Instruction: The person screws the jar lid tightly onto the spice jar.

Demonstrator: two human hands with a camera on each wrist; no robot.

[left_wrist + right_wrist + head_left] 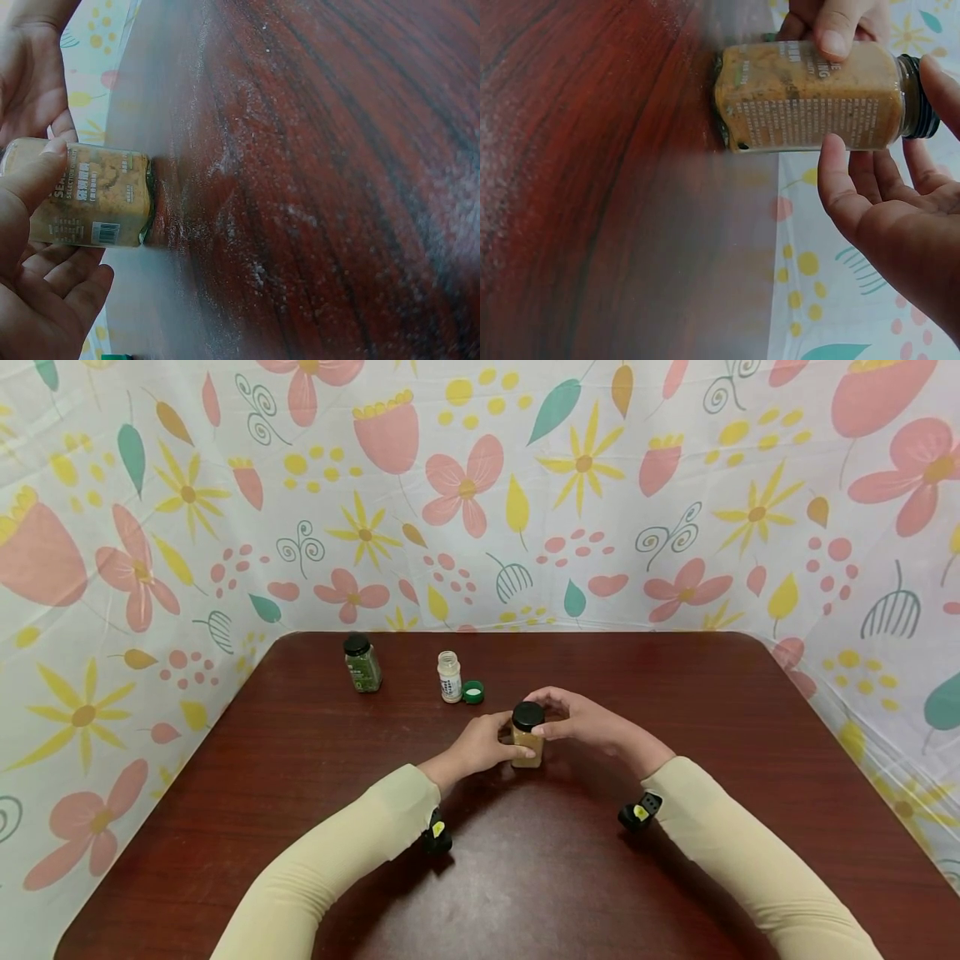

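A square glass seasoning jar (529, 741) of yellow-brown powder stands upright on the table in the head view, with a black lid (528, 716) on it. My left hand (480, 745) grips the jar's body from the left. In the left wrist view its thumb (36, 174) lies across the printed label. My right hand (585, 724) holds the lid from the right between thumb and fingers. In the right wrist view the black lid (922, 97) sits on the jar's neck, and one fingertip (832, 146) of that hand lies beside the glass body.
Behind the hands, a small open bottle (450, 681) with a white label stands beside its green cap (473, 692). A black-lidded jar of green contents (363, 667) stands farther left. The dark red wooden table (495, 877) meets a flower-printed cloth (465, 577) at the back.
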